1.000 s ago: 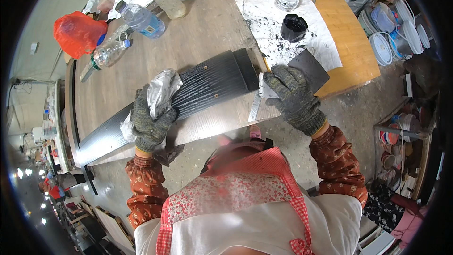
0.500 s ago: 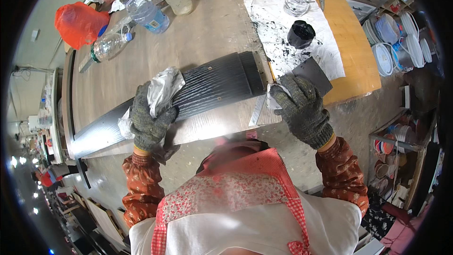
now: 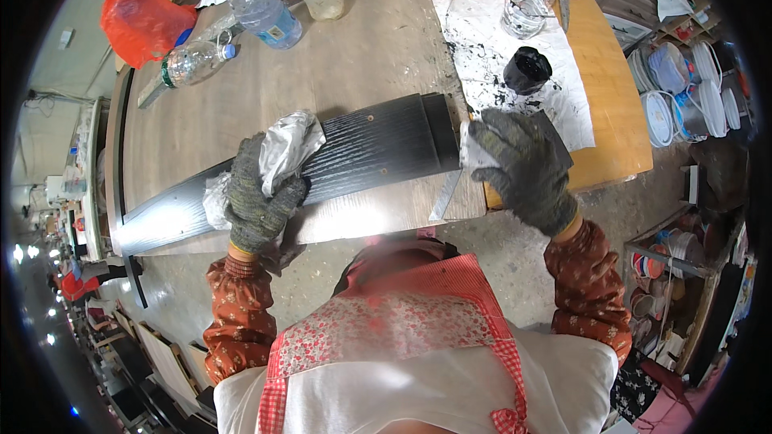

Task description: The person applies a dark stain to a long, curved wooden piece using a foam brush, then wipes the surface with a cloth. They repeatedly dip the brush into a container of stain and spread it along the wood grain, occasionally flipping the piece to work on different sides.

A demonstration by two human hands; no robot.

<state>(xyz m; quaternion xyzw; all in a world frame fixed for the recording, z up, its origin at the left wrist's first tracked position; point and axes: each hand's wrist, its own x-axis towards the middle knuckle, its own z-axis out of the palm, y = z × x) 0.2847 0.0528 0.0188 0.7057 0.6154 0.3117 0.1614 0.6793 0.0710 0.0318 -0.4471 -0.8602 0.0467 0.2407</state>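
Note:
Long black wood-grained boards [image 3: 346,149], stacked with their right ends stepped, lie across the near part of the table. My left hand [image 3: 261,197], in a dark grey knit glove, is closed around a crumpled white cloth [image 3: 291,149] and rests on the boards. Just past the boards' right end, my gloved right hand [image 3: 523,165] pinches a small white pad [image 3: 476,149]; whether it is folded cloth or a block I cannot tell. A dark flat sheet [image 3: 556,138] lies partly under that hand. Beside the board end is a metal straight strip [image 3: 445,195].
A black cup [image 3: 527,71] stands on a stained white paper [image 3: 486,28], near a roll of clear tape [image 3: 524,14]. Plastic bottles [image 3: 265,16] and a red plastic bag [image 3: 145,26] occupy the far left. Scissors [image 3: 566,0] lie at the far right. The table's near edge [image 3: 362,235] runs before me.
My right hand has moved slightly away from me, lifting the white pad, which shows more now. My left hand stays on the boards with the cloth. The whole view has shifted slightly.

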